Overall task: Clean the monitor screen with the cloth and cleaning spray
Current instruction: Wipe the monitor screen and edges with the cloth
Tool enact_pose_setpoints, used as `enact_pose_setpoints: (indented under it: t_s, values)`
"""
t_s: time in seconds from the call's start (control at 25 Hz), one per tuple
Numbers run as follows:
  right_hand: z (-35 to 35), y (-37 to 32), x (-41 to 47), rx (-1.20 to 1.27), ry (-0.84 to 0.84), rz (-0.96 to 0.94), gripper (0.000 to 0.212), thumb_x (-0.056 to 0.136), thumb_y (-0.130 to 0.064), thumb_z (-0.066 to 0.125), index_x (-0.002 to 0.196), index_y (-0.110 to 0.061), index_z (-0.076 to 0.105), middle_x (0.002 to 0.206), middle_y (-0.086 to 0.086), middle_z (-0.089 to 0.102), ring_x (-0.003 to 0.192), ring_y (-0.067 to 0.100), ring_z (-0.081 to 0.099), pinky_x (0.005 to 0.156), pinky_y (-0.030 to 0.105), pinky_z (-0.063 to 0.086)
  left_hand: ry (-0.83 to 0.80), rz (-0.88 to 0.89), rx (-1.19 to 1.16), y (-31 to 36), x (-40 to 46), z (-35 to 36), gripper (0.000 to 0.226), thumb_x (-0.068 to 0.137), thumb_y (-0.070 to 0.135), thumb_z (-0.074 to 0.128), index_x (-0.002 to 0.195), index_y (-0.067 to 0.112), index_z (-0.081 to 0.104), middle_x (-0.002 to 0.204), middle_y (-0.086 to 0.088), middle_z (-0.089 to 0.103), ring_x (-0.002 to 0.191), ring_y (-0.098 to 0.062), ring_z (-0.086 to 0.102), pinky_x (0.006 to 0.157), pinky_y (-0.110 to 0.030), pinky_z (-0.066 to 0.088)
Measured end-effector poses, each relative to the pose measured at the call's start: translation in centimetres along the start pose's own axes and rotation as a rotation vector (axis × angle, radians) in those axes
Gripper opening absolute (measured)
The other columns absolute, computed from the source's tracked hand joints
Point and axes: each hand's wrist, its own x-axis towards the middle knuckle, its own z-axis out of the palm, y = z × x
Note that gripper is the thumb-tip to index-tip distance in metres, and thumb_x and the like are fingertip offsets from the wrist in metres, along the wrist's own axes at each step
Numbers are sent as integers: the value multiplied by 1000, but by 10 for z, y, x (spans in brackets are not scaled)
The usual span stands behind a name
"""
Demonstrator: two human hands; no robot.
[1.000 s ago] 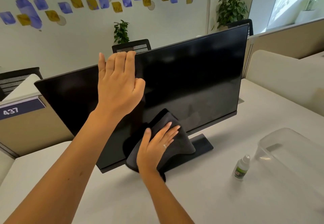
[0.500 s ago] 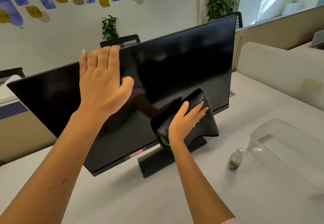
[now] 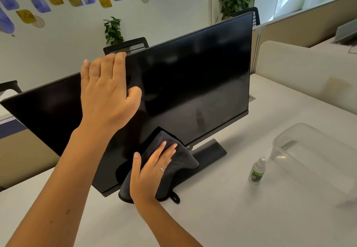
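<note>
A black monitor stands tilted on the white desk, its screen dark. My left hand rests flat over the monitor's top edge, fingers hooked behind it, steadying it. My right hand presses a dark grey cloth flat against the lower middle of the screen, at the bottom bezel; the cloth hangs down over the stand's base. A small white spray bottle with a green label stands upright on the desk to the right, apart from both hands.
A clear plastic container sits on the white desk at the right, just behind the bottle. Beige partitions bound the desk at the back right. Office chairs and potted plants stand behind the monitor.
My right hand has slid the cloth from the lower right of the screen back down and left to the bottom middle. My left hand stays on the top edge.
</note>
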Motion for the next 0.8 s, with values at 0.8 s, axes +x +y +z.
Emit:
enact_pose_setpoints:
  t_s: [0.8]
  values:
    - [-112,28,181,99,244,212,78,88,-59,27,150,-14,8,159,9,3,145,28,8,117,50,19,-98,78,-38,91,68,18,60,83,34,30,138,8,34,135,-14,47,127,-33,38,115,-46,5]
